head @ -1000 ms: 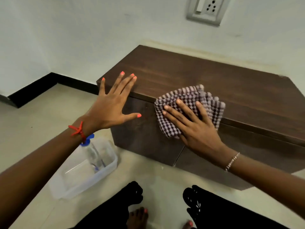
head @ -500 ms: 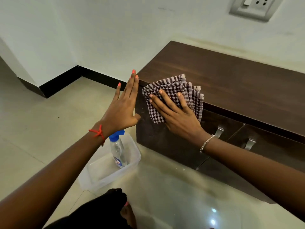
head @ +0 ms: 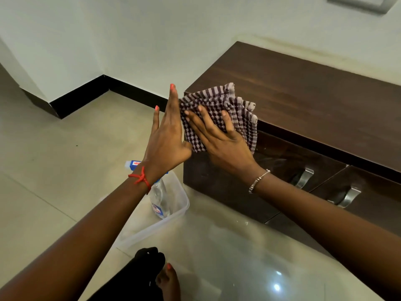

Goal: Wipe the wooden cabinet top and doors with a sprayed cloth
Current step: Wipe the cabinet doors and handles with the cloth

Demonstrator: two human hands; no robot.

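Note:
A low dark wooden cabinet [head: 308,101] stands against the white wall, with metal handles on its front doors. A folded purple-and-white checked cloth [head: 234,109] lies over the cabinet's front left corner, draped from the top edge onto the front face. My right hand [head: 219,137] presses flat on the cloth with fingers spread. My left hand [head: 167,135] is held flat and upright against the cabinet's left end, beside the cloth, holding nothing. A clear spray bottle [head: 159,196] with a blue top stands in a container on the floor.
The clear plastic container [head: 178,216] sits on the glossy tiled floor just left of the cabinet, under my left wrist. My foot and dark clothing [head: 152,274] are at the bottom. A black skirting runs along the wall at left.
The cloth and my right hand have slid left along the front edge to the cabinet's corner. My left hand turned from lying on the top to standing upright at the left end.

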